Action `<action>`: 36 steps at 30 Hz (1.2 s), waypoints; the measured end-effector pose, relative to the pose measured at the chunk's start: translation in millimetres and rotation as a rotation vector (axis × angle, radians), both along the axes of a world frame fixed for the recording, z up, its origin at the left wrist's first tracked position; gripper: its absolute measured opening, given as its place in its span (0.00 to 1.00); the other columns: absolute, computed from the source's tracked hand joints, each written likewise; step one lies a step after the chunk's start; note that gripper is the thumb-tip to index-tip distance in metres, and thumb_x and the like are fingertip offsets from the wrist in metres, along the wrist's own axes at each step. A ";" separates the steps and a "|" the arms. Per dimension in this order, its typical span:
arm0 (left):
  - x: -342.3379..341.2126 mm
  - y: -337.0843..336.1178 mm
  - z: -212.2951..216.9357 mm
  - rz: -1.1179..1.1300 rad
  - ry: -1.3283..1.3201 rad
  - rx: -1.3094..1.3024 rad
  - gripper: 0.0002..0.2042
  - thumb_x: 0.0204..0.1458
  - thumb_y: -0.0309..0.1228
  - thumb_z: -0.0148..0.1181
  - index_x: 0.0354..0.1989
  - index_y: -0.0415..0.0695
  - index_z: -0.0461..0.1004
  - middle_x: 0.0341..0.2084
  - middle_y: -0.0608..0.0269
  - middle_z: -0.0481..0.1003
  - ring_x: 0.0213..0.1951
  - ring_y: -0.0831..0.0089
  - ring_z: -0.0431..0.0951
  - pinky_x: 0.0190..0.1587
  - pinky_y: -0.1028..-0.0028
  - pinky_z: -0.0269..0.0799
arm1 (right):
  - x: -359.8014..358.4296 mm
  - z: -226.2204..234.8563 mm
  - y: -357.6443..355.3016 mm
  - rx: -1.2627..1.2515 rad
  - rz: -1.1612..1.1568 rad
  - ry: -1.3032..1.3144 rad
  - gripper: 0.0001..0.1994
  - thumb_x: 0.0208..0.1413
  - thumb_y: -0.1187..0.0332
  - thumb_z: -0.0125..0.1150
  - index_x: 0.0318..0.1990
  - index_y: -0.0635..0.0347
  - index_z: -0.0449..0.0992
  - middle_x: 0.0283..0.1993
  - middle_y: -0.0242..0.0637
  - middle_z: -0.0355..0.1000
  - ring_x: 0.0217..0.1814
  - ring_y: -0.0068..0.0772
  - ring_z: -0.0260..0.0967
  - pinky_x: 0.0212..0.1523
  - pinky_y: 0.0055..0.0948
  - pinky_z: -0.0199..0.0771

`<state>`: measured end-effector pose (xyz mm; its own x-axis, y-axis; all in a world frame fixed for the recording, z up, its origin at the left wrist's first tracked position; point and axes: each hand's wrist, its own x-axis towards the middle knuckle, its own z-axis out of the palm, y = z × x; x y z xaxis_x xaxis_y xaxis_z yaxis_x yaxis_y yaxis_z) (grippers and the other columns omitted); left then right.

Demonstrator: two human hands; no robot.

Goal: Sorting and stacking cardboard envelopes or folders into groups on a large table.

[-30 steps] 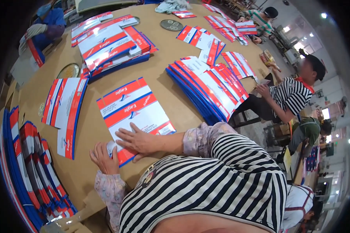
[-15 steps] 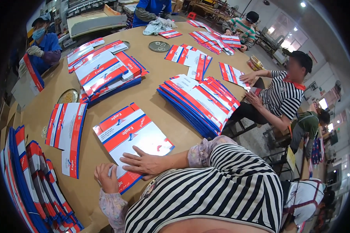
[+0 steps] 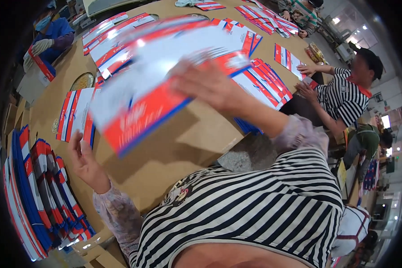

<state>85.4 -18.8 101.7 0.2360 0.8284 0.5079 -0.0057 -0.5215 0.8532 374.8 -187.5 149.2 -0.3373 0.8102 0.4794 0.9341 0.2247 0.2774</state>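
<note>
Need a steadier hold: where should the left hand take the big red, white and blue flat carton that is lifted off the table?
Probably the lower left corner of the carton, reached from the left. The sheet tilts down there, close to the open left hand, while the right hand holds its upper right part. It is motion-blurred, so the exact edge is unclear.

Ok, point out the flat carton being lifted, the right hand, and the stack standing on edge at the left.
flat carton (image 3: 147, 111), head view, its red band.
right hand (image 3: 210, 85), head view, back of hand.
stack on edge (image 3: 35, 196), head view, upper edges.
</note>
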 end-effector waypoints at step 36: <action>321.0 -103.4 -106.4 -0.730 0.467 -1.524 0.47 0.35 0.58 0.69 0.62 0.44 0.58 0.60 0.51 0.61 0.63 0.53 0.54 0.63 0.39 0.35 | 264.5 -192.3 -16.6 -0.068 -1.048 0.507 0.29 0.51 0.42 0.54 0.44 0.60 0.78 0.45 0.44 0.73 0.56 0.44 0.62 0.59 0.44 0.54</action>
<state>406.4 -122.2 -4.6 0.6308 0.1257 -0.7657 0.5132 0.6725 0.5332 639.3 -204.1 -43.1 0.7304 0.6077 0.3118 0.6714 -0.7228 -0.1638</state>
